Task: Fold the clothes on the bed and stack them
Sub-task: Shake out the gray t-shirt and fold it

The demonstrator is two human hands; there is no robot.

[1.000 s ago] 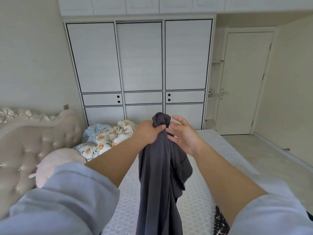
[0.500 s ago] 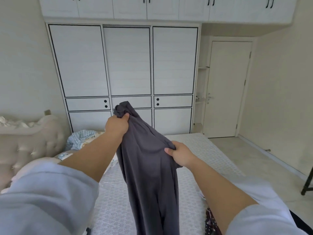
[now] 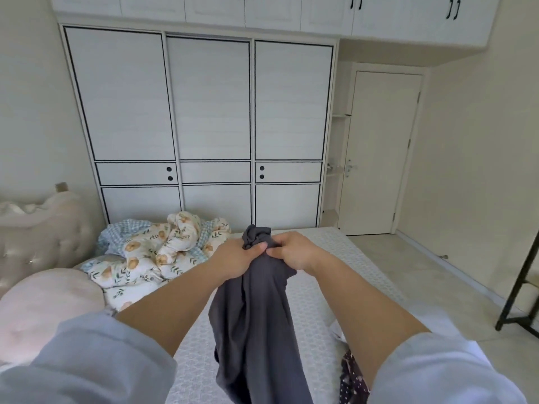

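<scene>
both hands bunch the grey garment over the bed

the left hand (image 3: 236, 259) and right hand (image 3: 294, 252) meet just below the middle of the frame, knuckles almost touching, each with fingers curled tight round the top of a dark grey garment (image 3: 256, 322). a small crumpled tuft of the cloth sticks up above the two fists; the rest hangs straight down between the forearms and runs off the bottom edge, so its lower end is out of view. what kind of garment it is cannot be told.

under the hanging cloth lies the bed (image 3: 335, 275), covered in a pale, finely patterned sheet that stretches from the lower centre up toward the right. at the bottom right, partly behind the right forearm, a dark spotted cloth (image 3: 351, 380) lies on the sheet, with a scrap of white fabric just above it.

left of centre a floral quilt (image 3: 151, 255) lies rumpled in a heap, blue check showing at its edges. a pink pillow (image 3: 43, 313) sits at the lower left, close to the tufted headboard (image 3: 38, 237).

behind the bed stands a white wardrobe (image 3: 204, 112) with black trim — it fills the upper middle. a closed door (image 3: 382, 150) is to its right, and a black stand (image 3: 522, 290) cuts the right edge.
</scene>
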